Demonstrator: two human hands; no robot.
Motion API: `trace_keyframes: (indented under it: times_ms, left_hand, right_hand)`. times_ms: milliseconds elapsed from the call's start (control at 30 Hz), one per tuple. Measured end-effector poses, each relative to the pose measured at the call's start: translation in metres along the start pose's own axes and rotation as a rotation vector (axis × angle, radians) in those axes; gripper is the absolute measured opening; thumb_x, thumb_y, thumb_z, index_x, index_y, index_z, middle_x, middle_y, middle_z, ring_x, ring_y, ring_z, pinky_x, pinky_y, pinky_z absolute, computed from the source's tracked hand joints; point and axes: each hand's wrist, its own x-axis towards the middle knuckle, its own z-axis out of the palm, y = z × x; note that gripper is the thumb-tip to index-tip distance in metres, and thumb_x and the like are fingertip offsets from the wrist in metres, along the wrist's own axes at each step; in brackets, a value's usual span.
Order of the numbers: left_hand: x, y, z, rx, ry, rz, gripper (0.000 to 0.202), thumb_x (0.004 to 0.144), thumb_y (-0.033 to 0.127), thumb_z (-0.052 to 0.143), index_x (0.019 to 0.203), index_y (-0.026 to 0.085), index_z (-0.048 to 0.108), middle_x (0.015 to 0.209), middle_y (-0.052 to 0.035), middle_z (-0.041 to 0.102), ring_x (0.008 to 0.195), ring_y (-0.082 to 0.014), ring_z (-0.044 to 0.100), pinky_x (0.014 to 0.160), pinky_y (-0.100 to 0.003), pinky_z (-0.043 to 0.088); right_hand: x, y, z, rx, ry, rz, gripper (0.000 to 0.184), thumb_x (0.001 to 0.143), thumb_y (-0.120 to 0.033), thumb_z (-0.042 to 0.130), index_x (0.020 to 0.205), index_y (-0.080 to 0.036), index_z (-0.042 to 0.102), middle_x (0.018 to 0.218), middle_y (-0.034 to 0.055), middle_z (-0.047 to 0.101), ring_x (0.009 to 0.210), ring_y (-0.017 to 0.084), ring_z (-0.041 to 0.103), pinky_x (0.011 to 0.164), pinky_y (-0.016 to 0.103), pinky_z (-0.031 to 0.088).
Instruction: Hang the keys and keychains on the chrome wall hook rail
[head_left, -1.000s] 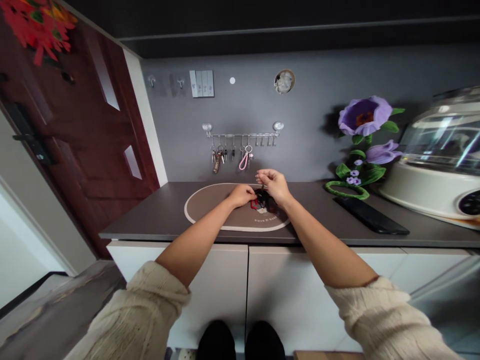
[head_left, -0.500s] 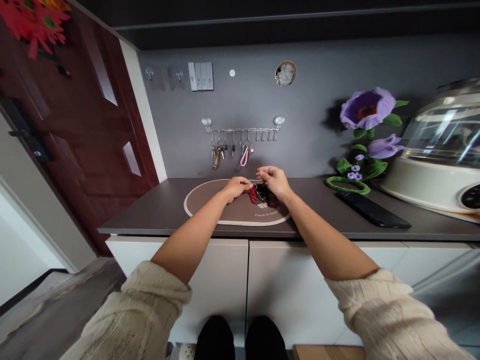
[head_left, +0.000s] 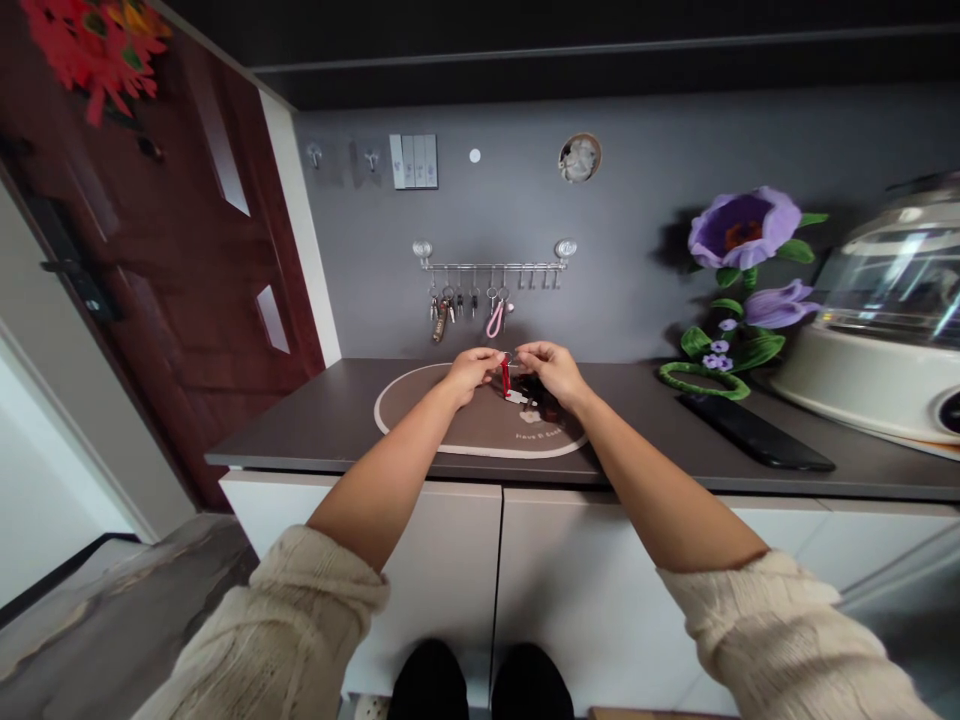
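Head view puts both hands near the centre of the frame, above the oval mat (head_left: 405,412) on the dark worktop (head_left: 292,420). The left hand (head_left: 474,374) has its thumb and fingertips pinched on the top of a red key strap (head_left: 505,378), close to a thin metal ring; the strap hangs just below those fingertips, with a pale metal piece (head_left: 516,397), perhaps a key, at its lower end. The right hand (head_left: 556,372) is just beside it with thumb and forefinger brought close together near the ring, but whether they grip it I cannot tell. Beneath the right hand lies a dark cluster (head_left: 546,402), too shadowed to make out. The likeliest trouble is a slip: the left hold looks to be fingertips only, on something narrow, so a sideways tug from the right could jerk the ring free and drop the strap onto the mat. A low swing could also snag the pale piece in the dark cluster, since the two sit close together and may be touching. Higher in the frame, keys hang from the hook rail (head_left: 495,267), among them a pink loop (head_left: 494,320); knuckles raised carelessly straight above the present spot could knock that loop, because it hangs almost directly over the hands in the frame.
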Motion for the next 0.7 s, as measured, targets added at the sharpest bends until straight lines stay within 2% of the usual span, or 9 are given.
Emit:
trace_keyframes:
  times_ms: [167, 433, 700]
  left_hand:
    - [0.0005, 0.0027, 0.0000, -0.120, 0.004, 0.000, 0.020, 0.060, 0.027, 0.067, 0.075, 0.016, 0.061, 0.077, -0.0022, 0.061, 0.066, -0.0074, 0.051, 0.059, -0.019, 0.037]
    - [0.0053, 0.0009, -0.0029, -0.218, -0.062, 0.036, 0.024, 0.061, 0.030, 0.067, 0.079, 0.017, 0.060, 0.086, -0.0027, 0.061, 0.072, -0.0087, 0.054, 0.063, -0.021, 0.038]
    - [0.0034, 0.0025, -0.0001, -0.328, -0.099, 0.015, 0.027, 0.055, 0.027, 0.072, 0.076, 0.016, 0.061, 0.078, -0.0012, 0.062, 0.071, -0.0090, 0.054, 0.066, -0.022, 0.039]
  right_hand:
    - [0.0013, 0.0004, 0.0000, -0.023, -0.047, -0.020, 0.017, 0.065, -0.026, 0.061, 0.077, -0.015, 0.060, 0.073, 0.0019, 0.062, 0.062, 0.009, 0.053, 0.062, 0.023, 0.044]
    - [0.0010, 0.0020, 0.0005, 0.001, -0.132, -0.055, 0.021, 0.064, -0.028, 0.063, 0.080, -0.015, 0.060, 0.075, 0.0026, 0.063, 0.066, 0.011, 0.056, 0.068, 0.027, 0.046]
    - [-0.0005, -0.0011, 0.0022, 0.020, -0.159, -0.090, 0.025, 0.063, -0.035, 0.064, 0.080, -0.017, 0.061, 0.077, 0.0026, 0.064, 0.068, 0.012, 0.058, 0.071, 0.030, 0.047]
